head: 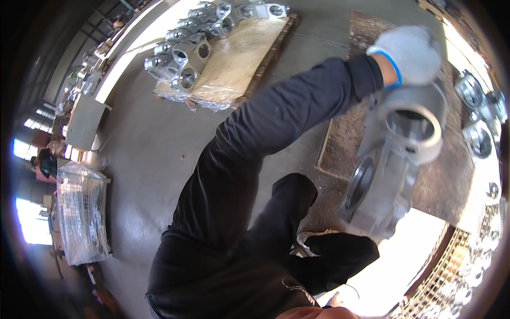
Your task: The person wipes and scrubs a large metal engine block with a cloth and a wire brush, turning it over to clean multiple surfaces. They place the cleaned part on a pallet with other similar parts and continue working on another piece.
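My left hand, in a whitish knit glove with a blue cuff, is at the far end of a large grey metal casting. It appears to grip the casting there, though its fingers are hidden. One round bored opening of the casting faces up, and another shows on its side. The casting is tilted, its near end close to my knee and slightly blurred. Under and beyond it lies a worn brown board. My right hand is out of view; the small patch of skin at the bottom edge is too unclear to identify.
Similar castings stand on a plastic-wrapped wooden pallet. More castings line the right side. Below them is a crate with a gridded side. A film-wrapped wire cage stands left, with a person beyond it.
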Tool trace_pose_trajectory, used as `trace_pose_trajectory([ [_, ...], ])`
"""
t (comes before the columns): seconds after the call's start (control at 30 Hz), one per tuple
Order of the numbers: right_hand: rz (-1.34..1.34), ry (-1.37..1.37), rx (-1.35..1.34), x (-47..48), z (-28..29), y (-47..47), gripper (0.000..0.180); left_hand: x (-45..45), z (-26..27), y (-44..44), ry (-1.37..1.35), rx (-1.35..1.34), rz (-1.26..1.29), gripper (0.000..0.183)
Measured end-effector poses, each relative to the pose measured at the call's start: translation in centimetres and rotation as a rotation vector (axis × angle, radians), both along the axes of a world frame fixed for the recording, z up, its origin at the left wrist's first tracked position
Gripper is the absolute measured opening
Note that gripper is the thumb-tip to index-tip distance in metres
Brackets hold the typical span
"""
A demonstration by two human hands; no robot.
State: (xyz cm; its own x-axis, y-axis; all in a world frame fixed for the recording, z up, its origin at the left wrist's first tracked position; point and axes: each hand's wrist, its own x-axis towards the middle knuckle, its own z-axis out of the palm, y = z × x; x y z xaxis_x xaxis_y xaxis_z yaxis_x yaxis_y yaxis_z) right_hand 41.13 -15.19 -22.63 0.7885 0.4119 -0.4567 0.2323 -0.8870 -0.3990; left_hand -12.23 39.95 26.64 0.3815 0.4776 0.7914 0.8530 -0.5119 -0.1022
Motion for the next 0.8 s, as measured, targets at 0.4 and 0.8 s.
trace_pose_trajectory([
  [0.4,0.362,0.082,0.776,-16.2,37.8,34.5,0.037,1.2,2.7,-8.2,-0.519,-0.264,0.11,0.044],
  [0.8,0.097,1.271,0.495,-35.3,52.3,39.6,0.061,-1.1,4.7,-6.2,-0.885,-0.958,-0.04,0.056],
])
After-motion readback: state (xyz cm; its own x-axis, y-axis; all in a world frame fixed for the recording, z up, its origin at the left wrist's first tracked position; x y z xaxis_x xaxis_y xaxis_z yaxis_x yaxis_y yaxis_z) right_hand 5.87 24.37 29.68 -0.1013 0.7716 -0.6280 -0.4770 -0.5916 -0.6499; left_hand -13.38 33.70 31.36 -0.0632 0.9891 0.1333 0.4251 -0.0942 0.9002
